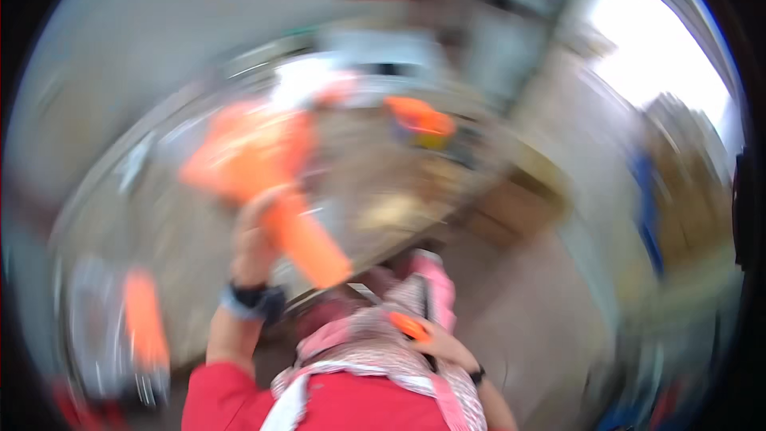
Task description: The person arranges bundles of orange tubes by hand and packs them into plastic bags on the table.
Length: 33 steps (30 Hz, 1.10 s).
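At the table (191,271), long orange piece (311,243) in left hand (259,227)

Near left, an orange strip (145,319) shows at a clear container (94,311). Farther off lies a blurred orange heap (255,144). The left hand's fingers curl around the long piece, which slants toward the near edge. Near right, a small orange thing (408,326) is at the right hand (435,345); I cannot tell how closed its fingers are. Beyond stands a brown box (511,209).
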Each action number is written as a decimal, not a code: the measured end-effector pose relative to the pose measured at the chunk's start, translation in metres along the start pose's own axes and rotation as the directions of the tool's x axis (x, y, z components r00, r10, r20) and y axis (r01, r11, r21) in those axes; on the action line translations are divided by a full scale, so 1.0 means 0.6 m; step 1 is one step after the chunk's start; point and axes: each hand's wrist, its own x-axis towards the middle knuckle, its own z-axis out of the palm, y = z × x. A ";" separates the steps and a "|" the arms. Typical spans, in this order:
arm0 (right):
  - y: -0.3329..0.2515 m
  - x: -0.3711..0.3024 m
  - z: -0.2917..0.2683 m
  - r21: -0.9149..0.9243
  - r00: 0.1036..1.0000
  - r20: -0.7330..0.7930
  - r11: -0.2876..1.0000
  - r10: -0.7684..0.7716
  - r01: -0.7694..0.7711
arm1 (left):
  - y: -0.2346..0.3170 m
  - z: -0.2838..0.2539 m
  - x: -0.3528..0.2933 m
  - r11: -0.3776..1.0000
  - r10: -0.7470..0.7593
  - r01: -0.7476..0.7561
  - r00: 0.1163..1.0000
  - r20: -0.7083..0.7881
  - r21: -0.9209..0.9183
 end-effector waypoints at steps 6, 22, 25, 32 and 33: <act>0.067 0.074 -0.055 -0.038 0.986 0.143 0.996 0.081 -0.076 | 0.323 -0.017 -0.135 0.853 0.233 0.117 0.786 -0.572 0.509; 0.041 0.176 0.002 0.028 0.957 0.273 0.994 0.096 -0.108 | 0.546 -0.364 -0.275 0.201 0.599 0.447 0.648 -0.471 0.872; 0.045 0.163 -0.003 0.034 0.963 0.247 0.992 0.106 -0.118 | 0.508 -0.429 -0.355 0.043 0.350 0.641 0.709 -0.612 0.767; 0.046 0.143 -0.007 0.060 0.975 0.192 0.990 0.113 -0.126 | 0.507 -0.452 -0.394 -0.055 0.018 0.870 0.491 -0.871 0.489; 0.045 0.144 -0.007 0.062 0.976 0.187 0.990 0.113 -0.127 | 0.514 -0.448 -0.390 -0.040 0.001 0.879 0.476 -0.880 0.475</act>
